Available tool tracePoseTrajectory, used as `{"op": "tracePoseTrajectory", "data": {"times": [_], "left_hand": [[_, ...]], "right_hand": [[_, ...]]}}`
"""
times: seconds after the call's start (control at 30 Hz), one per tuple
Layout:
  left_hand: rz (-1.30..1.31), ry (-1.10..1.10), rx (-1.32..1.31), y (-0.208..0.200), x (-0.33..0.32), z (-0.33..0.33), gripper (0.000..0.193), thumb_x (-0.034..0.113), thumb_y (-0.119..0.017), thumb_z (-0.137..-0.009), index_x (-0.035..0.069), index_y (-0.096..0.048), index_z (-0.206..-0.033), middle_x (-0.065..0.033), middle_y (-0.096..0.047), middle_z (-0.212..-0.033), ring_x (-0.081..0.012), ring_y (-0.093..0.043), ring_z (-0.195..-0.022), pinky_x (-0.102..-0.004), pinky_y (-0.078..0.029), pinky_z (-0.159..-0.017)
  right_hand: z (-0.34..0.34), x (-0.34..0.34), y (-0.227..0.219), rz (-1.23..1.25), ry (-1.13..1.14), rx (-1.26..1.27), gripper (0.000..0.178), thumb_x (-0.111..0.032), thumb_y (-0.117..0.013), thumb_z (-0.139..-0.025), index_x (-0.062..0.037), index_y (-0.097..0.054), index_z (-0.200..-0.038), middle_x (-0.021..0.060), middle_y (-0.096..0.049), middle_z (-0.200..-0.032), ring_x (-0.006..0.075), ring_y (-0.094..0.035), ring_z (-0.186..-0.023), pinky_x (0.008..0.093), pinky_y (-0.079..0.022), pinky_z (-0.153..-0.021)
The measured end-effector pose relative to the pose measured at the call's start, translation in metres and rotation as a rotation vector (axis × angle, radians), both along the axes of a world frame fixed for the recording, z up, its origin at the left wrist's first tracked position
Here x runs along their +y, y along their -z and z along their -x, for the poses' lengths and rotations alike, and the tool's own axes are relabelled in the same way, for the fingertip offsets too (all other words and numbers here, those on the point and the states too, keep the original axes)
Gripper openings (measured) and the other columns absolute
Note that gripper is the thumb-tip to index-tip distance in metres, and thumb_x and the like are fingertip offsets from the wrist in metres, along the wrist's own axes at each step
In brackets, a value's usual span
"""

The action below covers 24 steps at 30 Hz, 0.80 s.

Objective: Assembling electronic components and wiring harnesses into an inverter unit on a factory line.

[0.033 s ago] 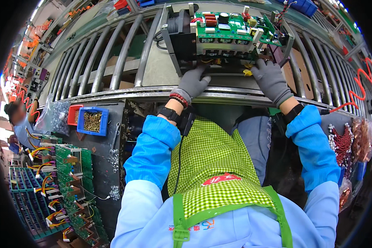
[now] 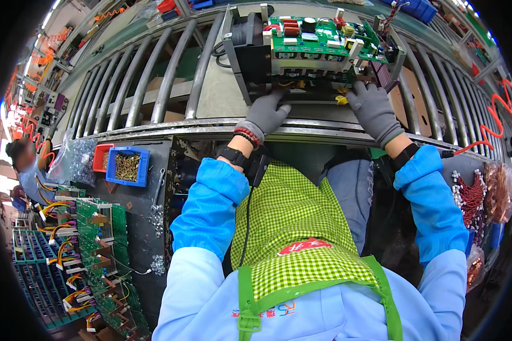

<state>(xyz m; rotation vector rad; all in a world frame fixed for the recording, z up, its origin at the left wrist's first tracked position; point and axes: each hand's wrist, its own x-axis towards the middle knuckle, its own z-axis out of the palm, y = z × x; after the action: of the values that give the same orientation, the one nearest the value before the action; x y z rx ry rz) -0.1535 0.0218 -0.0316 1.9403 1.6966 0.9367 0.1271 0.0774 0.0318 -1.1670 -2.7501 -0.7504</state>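
Observation:
A black metal chassis (image 2: 255, 61) carrying a green circuit board (image 2: 324, 35) sits on the roller conveyor (image 2: 153, 74) in front of me. My left hand (image 2: 265, 113), in a grey glove, lies with fingers spread on the chassis's near lower edge. My right hand (image 2: 374, 111), also gloved, reaches under the board's near edge, its thumb beside a yellow connector (image 2: 341, 100). The fingertips of both hands touch the unit; neither hand lifts anything.
A blue bin of brass screws (image 2: 127, 166) and a red bin (image 2: 101, 157) stand at lower left. Racks of green boards with wires (image 2: 91, 227) fill the left side. Another person (image 2: 25, 162) works at far left. A red coiled cable (image 2: 495, 113) hangs at right.

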Motion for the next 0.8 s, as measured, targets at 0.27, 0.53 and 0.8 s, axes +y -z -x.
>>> {"op": "tracePoseTrajectory", "data": {"times": [0.27,0.53,0.8], "left_hand": [[-0.005,0.059,0.144,-0.002,0.007,-0.006,0.046,0.024,-0.056,-0.086,0.015,-0.053,-0.132,-0.0238,-0.065,-0.102,-0.0410,-0.062,-0.094,-0.0447,-0.050,-0.084],[-0.012,0.019,0.295,-0.010,0.003,-0.015,0.042,0.022,-0.054,-0.087,0.015,-0.055,-0.128,-0.0215,-0.066,-0.090,-0.0402,-0.062,-0.086,-0.0491,-0.050,-0.081],[0.064,0.003,0.315,-0.011,0.004,-0.018,0.044,0.026,-0.056,-0.087,0.015,-0.054,-0.129,-0.0221,-0.066,-0.098,-0.0402,-0.062,-0.093,-0.0483,-0.049,-0.083]], "right_hand": [[0.001,-0.008,0.017,-0.044,0.079,-0.024,0.016,-0.015,-0.057,-0.082,-0.0147,-0.062,-0.097,0.0060,-0.055,-0.102,0.0262,-0.057,-0.091,0.0399,-0.044,-0.069],[-0.011,-0.035,-0.019,0.160,0.153,0.072,0.021,-0.023,-0.061,-0.086,-0.0089,-0.063,-0.101,0.0094,-0.057,-0.106,0.0287,-0.060,-0.090,0.0419,-0.049,-0.073],[0.000,-0.039,-0.039,0.262,0.152,0.044,0.029,-0.033,-0.064,-0.087,-0.0052,-0.060,-0.096,0.0130,-0.060,-0.093,0.0329,-0.064,-0.077,0.0445,-0.051,-0.068]]}}
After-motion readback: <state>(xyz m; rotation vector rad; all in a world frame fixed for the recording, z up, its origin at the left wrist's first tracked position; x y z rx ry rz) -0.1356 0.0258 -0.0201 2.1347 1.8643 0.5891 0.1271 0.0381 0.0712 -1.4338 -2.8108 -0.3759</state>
